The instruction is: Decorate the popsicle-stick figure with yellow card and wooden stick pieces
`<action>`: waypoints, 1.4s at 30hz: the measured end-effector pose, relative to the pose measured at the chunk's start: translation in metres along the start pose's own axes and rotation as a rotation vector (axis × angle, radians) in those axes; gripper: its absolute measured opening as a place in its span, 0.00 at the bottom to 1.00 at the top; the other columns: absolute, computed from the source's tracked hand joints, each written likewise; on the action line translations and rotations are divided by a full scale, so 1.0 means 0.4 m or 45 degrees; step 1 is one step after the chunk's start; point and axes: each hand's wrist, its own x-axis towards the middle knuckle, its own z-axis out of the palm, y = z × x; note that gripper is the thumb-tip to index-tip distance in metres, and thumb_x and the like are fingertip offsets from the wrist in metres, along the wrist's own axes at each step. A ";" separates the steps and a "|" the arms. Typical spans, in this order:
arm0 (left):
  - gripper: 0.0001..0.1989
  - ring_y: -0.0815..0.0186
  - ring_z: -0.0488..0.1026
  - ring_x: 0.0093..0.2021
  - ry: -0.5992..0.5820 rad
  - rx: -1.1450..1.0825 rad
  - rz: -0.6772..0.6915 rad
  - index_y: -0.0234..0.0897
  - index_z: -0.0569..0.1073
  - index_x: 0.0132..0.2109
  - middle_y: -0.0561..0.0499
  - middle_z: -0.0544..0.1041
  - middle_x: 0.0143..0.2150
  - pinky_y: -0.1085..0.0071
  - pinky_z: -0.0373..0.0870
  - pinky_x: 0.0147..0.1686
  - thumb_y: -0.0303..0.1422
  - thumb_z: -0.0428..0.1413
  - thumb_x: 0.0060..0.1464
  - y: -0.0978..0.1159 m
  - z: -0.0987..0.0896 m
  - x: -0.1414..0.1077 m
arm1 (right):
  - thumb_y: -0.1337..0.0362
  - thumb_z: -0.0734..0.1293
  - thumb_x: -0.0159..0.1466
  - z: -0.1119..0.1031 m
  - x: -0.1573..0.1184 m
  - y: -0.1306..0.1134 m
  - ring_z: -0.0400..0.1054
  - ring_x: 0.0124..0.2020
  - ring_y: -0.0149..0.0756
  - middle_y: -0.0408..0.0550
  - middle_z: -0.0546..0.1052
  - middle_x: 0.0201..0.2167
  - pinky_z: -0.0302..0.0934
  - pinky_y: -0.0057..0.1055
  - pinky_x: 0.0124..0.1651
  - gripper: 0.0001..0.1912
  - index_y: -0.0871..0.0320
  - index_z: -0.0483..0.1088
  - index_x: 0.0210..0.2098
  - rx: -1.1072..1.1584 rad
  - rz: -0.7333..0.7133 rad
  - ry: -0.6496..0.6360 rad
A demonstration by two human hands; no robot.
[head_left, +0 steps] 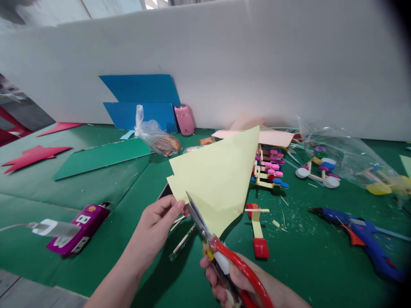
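My left hand [162,222] pinches the lower left edge of a pale yellow sheet of paper [218,175], which it holds up above the green table. In my right hand [224,273] is a pair of scissors [221,248] with red handles. The blades point up and left, and one lies over the paper close to my left fingertips. Under the sheet, thin sticks [183,241] lie partly hidden. Right of the paper is a small piece made of red blocks and a pale strip [257,229].
A blue glue gun [359,235] lies at the right. Several small stick-and-cap models [269,169] and a clear plastic bag [349,149] are behind it. A purple power strip [80,229] sits at the left. A pink canister [184,119] and blue card [141,113] stand by the white partition [224,64].
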 end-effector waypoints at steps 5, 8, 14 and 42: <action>0.10 0.68 0.67 0.30 -0.055 -0.220 -0.054 0.36 0.70 0.26 0.54 0.71 0.27 0.74 0.64 0.33 0.36 0.53 0.52 -0.009 0.002 0.001 | 0.51 0.75 0.40 0.001 0.010 0.001 0.62 0.26 0.20 0.41 0.66 0.30 0.53 0.17 0.26 0.35 0.62 0.67 0.43 0.064 -0.001 -0.042; 0.09 0.68 0.66 0.29 -0.073 -0.316 -0.090 0.35 0.71 0.26 0.53 0.70 0.26 0.73 0.64 0.33 0.34 0.54 0.51 -0.009 0.006 0.004 | 0.52 0.75 0.41 -0.003 0.017 0.004 0.62 0.26 0.21 0.42 0.65 0.30 0.54 0.18 0.25 0.35 0.63 0.66 0.44 0.068 -0.025 -0.050; 0.08 0.69 0.65 0.27 -0.098 -0.398 -0.150 0.34 0.72 0.25 0.53 0.69 0.24 0.74 0.63 0.31 0.33 0.56 0.49 -0.003 0.009 0.008 | 0.51 0.74 0.43 -0.012 0.030 0.009 0.62 0.25 0.21 0.43 0.65 0.30 0.55 0.17 0.23 0.33 0.64 0.67 0.43 0.005 -0.086 -0.068; 0.08 0.70 0.64 0.26 -0.127 -0.439 -0.184 0.35 0.73 0.26 0.53 0.68 0.23 0.75 0.63 0.29 0.33 0.55 0.49 0.003 0.009 0.006 | 0.53 0.72 0.48 -0.003 0.035 0.012 0.59 0.18 0.17 0.38 0.64 0.23 0.47 0.15 0.17 0.23 0.63 0.67 0.36 0.022 -0.075 0.027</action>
